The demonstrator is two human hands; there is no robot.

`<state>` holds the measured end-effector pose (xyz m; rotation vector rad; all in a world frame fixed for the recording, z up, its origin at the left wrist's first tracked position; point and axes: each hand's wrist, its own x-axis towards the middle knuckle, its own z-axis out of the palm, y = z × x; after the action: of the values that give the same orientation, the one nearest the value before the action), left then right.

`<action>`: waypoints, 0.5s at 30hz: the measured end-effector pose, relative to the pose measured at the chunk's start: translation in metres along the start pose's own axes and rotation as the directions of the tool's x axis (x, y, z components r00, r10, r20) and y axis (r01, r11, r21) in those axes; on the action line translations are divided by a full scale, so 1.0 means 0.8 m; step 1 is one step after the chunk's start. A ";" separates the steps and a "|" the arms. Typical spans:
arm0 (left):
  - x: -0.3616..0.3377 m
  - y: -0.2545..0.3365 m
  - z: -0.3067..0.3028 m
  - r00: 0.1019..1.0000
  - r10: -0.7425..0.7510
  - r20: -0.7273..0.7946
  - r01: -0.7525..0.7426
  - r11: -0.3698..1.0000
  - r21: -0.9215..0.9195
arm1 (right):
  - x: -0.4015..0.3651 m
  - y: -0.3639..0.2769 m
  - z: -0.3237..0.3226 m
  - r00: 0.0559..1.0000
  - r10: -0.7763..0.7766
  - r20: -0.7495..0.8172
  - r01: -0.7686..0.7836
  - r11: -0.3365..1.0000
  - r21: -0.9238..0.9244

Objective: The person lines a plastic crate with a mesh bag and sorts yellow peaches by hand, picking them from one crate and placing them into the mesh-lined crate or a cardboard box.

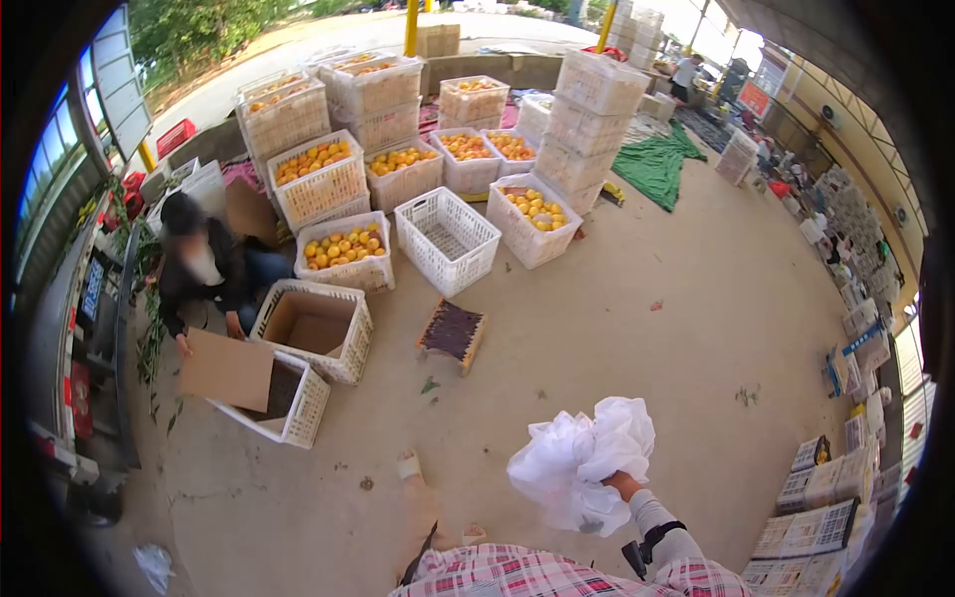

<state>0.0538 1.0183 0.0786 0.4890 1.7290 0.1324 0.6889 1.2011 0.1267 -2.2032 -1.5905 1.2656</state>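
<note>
A bunched, thin white plastic bag hangs from my right hand over the concrete floor; it may be more than one bag. My fingers are closed around its gathered edge and partly hidden by it. My left hand is out of sight. Ahead of me a low stool with a dark woven seat stands on the floor. Beyond it is an empty white plastic crate.
Crates of orange fruit are stacked ahead. At left a crouching person holds a cardboard sheet over a crate; beside it stands a cardboard-lined crate. A green tarp lies farther back. More crates line the right.
</note>
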 end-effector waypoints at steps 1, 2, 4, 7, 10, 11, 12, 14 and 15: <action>0.009 0.001 -0.004 1.000 -0.021 -0.005 0.021 1.000 0.010 | 0.021 -0.038 -0.019 0.999 0.036 0.011 -0.036 0.998 0.049; 0.021 0.002 -0.009 0.999 -0.032 -0.006 0.032 0.999 0.040 | 0.047 -0.068 -0.044 0.991 0.093 0.099 -0.100 0.993 0.068; 0.055 0.022 -0.030 1.000 -0.005 -0.004 0.006 0.986 0.165 | 0.086 -0.125 -0.049 0.974 0.137 0.183 -0.157 0.983 0.098; 0.125 0.096 -0.085 0.927 0.349 0.139 -0.287 0.421 0.860 | 0.099 -0.177 -0.092 0.999 -0.019 -0.029 0.021 0.997 0.074; 0.205 0.283 -0.143 0.975 -0.023 -0.222 -0.065 0.922 -0.381 | 0.151 -0.192 -0.122 0.997 0.009 -0.082 -0.004 0.998 0.059; 0.215 0.355 -0.164 0.967 0.129 -0.218 -0.187 0.945 -0.268 | 0.165 -0.182 -0.125 0.997 0.027 -0.073 -0.021 0.997 0.081; 0.215 0.430 -0.179 0.937 0.246 -0.247 -0.297 0.934 -0.197 | 0.180 -0.168 -0.132 0.996 0.034 -0.085 -0.031 0.999 0.036; 0.214 0.558 -0.196 0.873 0.374 -0.314 -0.448 0.870 -0.208 | 0.223 -0.143 -0.155 0.996 0.019 -0.092 -0.026 0.997 -0.078; 0.226 0.602 -0.201 0.828 0.455 -0.328 -0.530 0.827 -0.188 | 0.252 -0.138 -0.169 0.996 -0.001 -0.088 -0.012 0.990 -0.142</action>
<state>-0.0060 1.5521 0.1190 0.7364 1.7726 0.8412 0.7205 1.4630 0.1646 -2.3130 -1.6911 1.0711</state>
